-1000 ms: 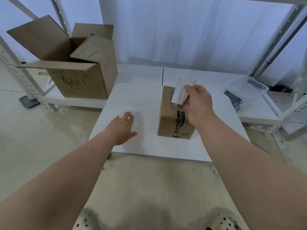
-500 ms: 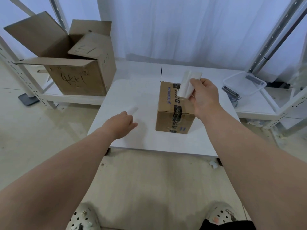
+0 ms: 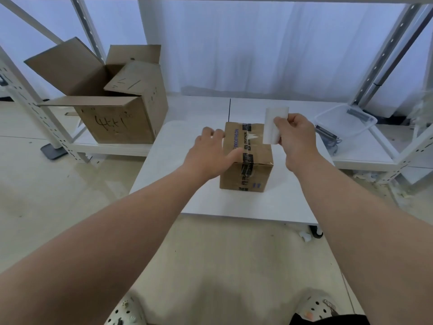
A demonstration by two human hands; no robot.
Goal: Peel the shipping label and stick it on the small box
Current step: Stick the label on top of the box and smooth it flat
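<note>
A small brown cardboard box point(image 3: 256, 156), taped shut with printed black tape, stands on the low white table point(image 3: 210, 202). My right hand point(image 3: 296, 137) pinches a white shipping label point(image 3: 273, 125) by its right edge and holds it upright above the box's far right corner. The label curls a little and its face looks blank from here. My left hand point(image 3: 210, 153) lies against the box's left side, fingers spread along the top left edge, thumb on the top.
A large open cardboard box point(image 3: 112, 106) with handwriting sits on the low shelf at the left. A clear plastic tray point(image 3: 345, 120) rests on the shelf at the right. White metal rack posts stand on both sides, with a curtain behind.
My left hand has moved right from the tabletop onto the box's left side. My right hand has carried the label to the right, off the box's middle.
</note>
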